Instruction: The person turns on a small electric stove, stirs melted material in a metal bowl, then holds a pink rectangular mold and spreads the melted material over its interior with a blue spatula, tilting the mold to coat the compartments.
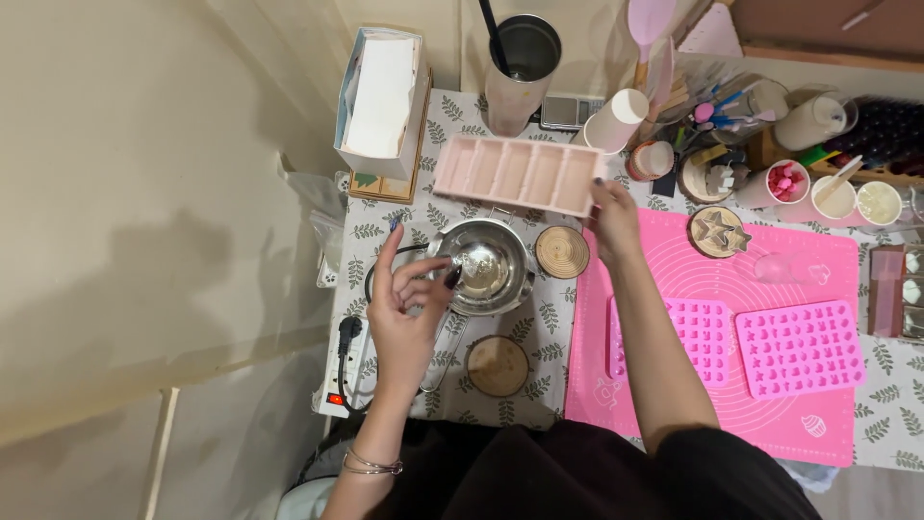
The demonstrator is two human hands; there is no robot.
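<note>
My right hand (614,220) grips the right end of a long pale pink silicone mould (515,173) with several rectangular cavities, held tilted above the table. My left hand (409,308) hovers by the left rim of a small steel melting pot (489,266), fingers apart and holding nothing. The pot holds a pale melted liquid. A round wooden coaster (562,252) lies just right of the pot, under the mould's near edge.
A pink silicone mat (818,438) carries two pink small-cavity moulds (799,347). A second wooden coaster (497,366) lies near me. A power strip (339,371) sits at the table's left edge. Cups, jars, spatulas and a steel tumbler (522,69) crowd the back.
</note>
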